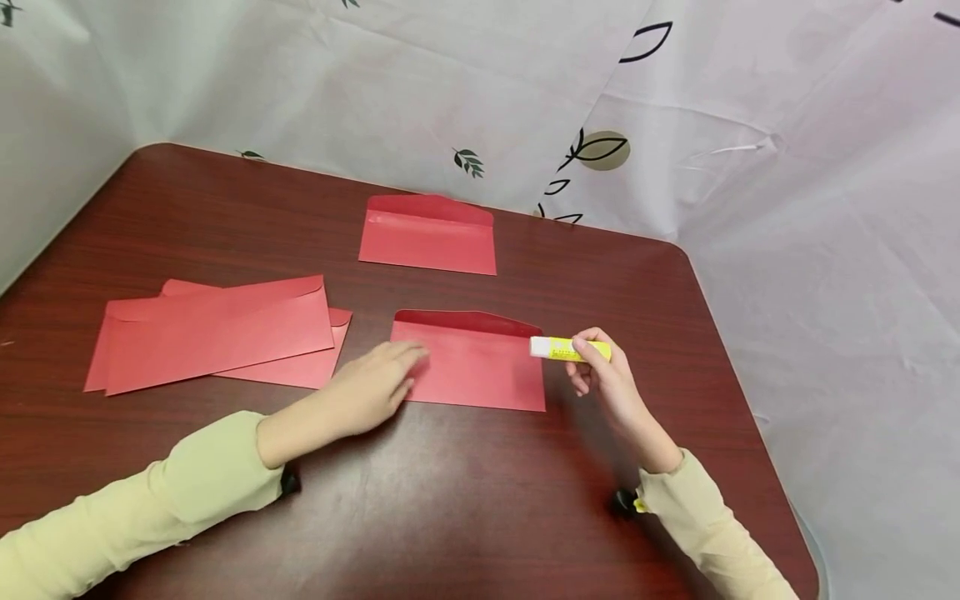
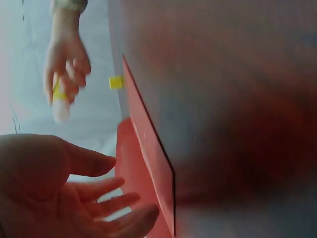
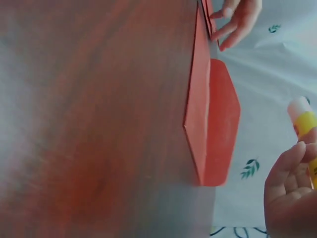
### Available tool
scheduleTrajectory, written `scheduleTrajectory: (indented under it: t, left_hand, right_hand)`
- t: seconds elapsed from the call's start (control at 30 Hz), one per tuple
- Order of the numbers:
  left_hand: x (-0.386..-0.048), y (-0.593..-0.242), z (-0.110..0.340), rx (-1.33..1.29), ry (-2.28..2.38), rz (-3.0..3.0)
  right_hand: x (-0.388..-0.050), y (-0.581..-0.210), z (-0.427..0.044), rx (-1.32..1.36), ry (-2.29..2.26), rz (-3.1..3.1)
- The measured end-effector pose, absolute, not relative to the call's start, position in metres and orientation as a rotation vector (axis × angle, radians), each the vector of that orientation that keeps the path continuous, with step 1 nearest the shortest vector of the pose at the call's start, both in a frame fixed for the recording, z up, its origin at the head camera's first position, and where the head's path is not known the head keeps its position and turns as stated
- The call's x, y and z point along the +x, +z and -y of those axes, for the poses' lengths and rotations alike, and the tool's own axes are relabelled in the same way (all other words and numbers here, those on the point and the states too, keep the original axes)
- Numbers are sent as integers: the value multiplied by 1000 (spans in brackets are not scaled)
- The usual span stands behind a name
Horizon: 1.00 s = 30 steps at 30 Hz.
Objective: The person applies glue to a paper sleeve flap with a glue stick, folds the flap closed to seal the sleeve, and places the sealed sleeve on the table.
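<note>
The left grip, a bare hand, is at the lower left, with thumb and fingers spread before a red envelope; if they touch it, I cannot tell. Farther up, the right grip holds a yellow-and-white stick. A small yellow piece appears just beside the envelope. The table looks blurred.

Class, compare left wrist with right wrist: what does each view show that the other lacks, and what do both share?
Left wrist only: a small yellow block and a sleeve cuff. Right wrist only: clear green leaf sprigs on the backdrop. Both: the left hand, the right hand holding a yellow-and-white stick, a red envelope with its flap open, and the brown tabletop.
</note>
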<state>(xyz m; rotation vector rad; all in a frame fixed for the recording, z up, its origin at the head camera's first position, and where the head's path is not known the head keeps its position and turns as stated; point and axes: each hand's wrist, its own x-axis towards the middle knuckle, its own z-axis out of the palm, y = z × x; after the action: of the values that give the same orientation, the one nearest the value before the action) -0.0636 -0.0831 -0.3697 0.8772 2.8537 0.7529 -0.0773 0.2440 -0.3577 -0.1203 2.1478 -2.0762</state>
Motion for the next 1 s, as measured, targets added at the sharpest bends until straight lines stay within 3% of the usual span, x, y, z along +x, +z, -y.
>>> scheduleTrajectory:
  t: [0.23, 0.37, 0.6, 1.0]
  left_hand:
    - [-55, -381, 78, 1198, 496, -2757]
    - [-57, -386, 81, 1196, 475, -2655]
    - [-61, -387, 86, 1183, 475, -2562]
    - [-60, -383, 83, 1167, 415, -2566]
  right_hand:
    - [-90, -355, -237, -135, -2048, -2363]
    - [-91, -349, -227, -128, -1656, -2850]
    - [-105, -347, -216, -468, -676, -3406]
    - [-130, -361, -213, -544, -389, -3298]
